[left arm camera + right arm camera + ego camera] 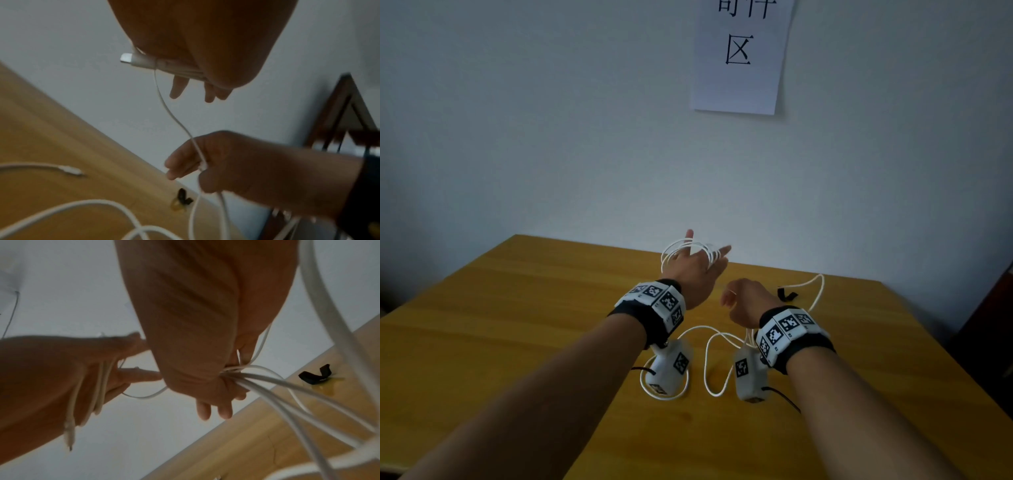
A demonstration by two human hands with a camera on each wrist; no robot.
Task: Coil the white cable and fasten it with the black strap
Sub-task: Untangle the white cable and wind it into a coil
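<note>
The white cable [681, 247] is wound in several loops round my left hand [697, 270], which is raised over the table's far edge with straight, spread fingers. In the left wrist view one connector [128, 59] sticks out from the palm of the left hand [205, 40]. A strand [164, 104] runs down from it to my right hand [236, 162]. My right hand [744, 301] grips the cable [287, 402] in curled fingers, just right of the left wrist. Slack cable [707, 363] loops on the table. The black strap [786, 294] lies apart, beyond the right hand.
The yellow wooden table [517, 325] stands against a pale wall with a paper sign [739, 58]. Dark furniture [993, 325] stands past the table's right edge. The cable's other connector [72, 171] lies loose on the tabletop.
</note>
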